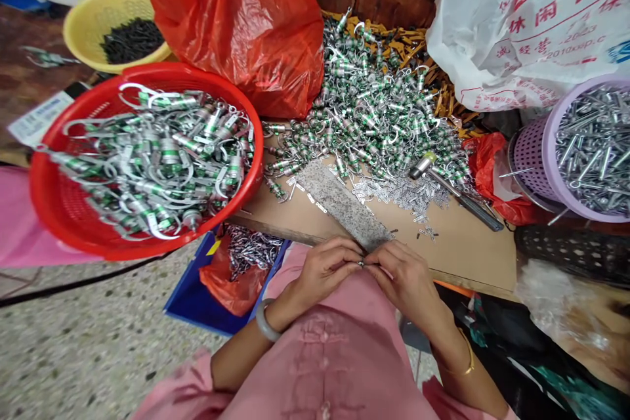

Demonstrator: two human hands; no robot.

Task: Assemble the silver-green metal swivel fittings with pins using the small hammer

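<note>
Between the fingertips of both hands sits a small metal piece (361, 264), probably pinched from either side, though it is too tiny and covered to make out its shape. The left hand (329, 270) has thumb and fingers drawn together at it; the right hand (401, 270) meets it likewise, fingers curled. Both wrists bend inward, forearms coming in low from either side, the hands at the near edge of the surface (472, 246). Just beyond the fingertips, a grey metal strip (344, 205) slants from that near edge toward the middle. Past it lie loose flat tabs (418, 195), a hammer (465, 200) pointing its handle at the near right corner, and, toward the far edge, heaped green-and-silver parts (374, 111). A red basket (246, 207) stands at the left edge.
</note>
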